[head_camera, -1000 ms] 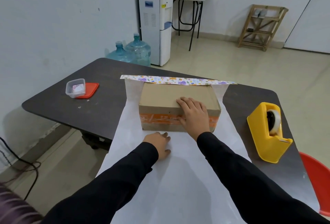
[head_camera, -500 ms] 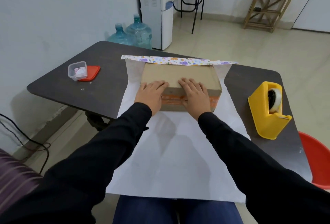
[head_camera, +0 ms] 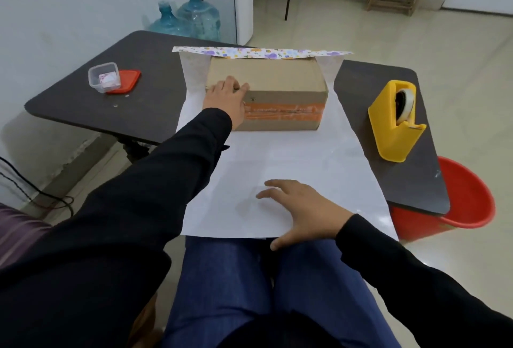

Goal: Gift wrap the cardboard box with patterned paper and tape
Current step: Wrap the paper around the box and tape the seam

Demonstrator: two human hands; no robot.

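Drawn back from the brown cardboard box [head_camera: 277, 81] since 0.5 s ago, the right hand [head_camera: 302, 208] spreads its fingers on the near edge of the white-backed patterned paper sheet [head_camera: 291, 158], with the box at its 12 o'clock lying 9-to-3, while the left hand [head_camera: 226, 100] presses close-set fingers on the box's 9 o'clock end.

no readable text, orange tape band [head_camera: 283, 114] on cardboard box [head_camera: 266, 78] shows only blurred marks
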